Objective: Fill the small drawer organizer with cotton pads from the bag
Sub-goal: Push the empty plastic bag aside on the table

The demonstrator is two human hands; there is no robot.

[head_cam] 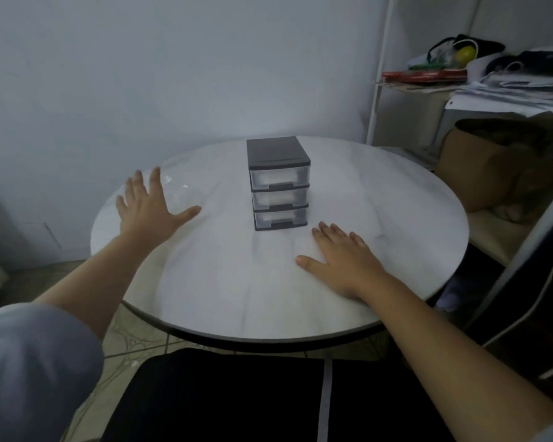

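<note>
A small drawer organizer with a dark grey frame and three clear drawers stands upright near the middle of the round white table. All three drawers are pushed in, with something white showing through their fronts. A clear plastic bag lies flat on the table to the organizer's left. My left hand hovers open, fingers spread, just beside and partly over that bag. My right hand rests flat on the table, palm down, in front of and to the right of the organizer. Neither hand holds anything.
A chair with a brown paper bag on its seat stands at the table's right. Behind it a white shelf carries papers and bags. A wall runs close behind the table. My lap in black trousers is below the near edge.
</note>
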